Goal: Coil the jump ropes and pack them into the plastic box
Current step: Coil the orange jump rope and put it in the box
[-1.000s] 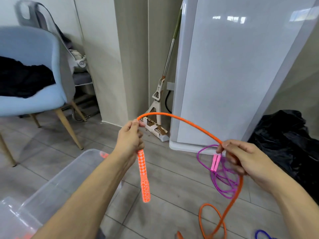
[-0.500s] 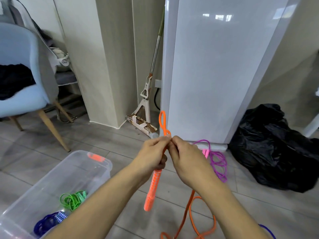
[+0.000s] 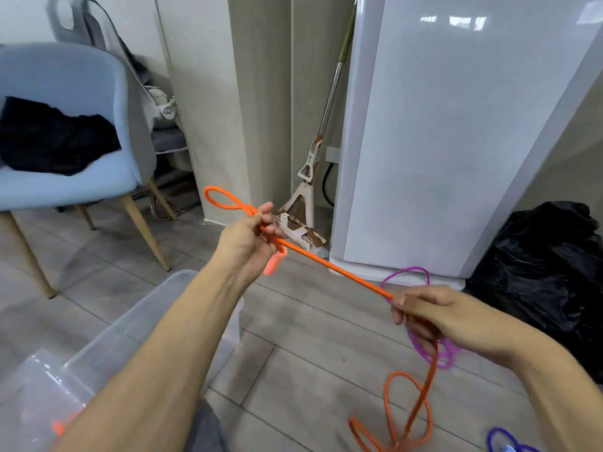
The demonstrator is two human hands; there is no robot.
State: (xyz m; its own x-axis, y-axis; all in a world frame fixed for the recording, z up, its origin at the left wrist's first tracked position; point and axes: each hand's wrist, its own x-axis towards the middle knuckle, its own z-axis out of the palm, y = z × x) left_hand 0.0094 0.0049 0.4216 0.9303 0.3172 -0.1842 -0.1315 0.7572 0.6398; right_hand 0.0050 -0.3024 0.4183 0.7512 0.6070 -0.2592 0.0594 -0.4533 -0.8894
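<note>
Since half a second ago, both hands pulled apart, left hand (image 3: 251,236) and right hand (image 3: 424,313) gripping the soft, light, bendy orange rope (image 3: 339,272) mid-frame.

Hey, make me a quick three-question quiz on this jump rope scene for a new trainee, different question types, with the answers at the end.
1. True or false: the orange jump rope is stretched taut between the two hands.
2. Multiple choice: the purple jump rope lies (A) inside the clear plastic box, (B) on the grey floor behind the right hand, (C) on the blue chair.
3. Fill in: the small loop of orange rope sticks out past the ___ hand.

Key: 1 true; 2 B; 3 left.
</note>
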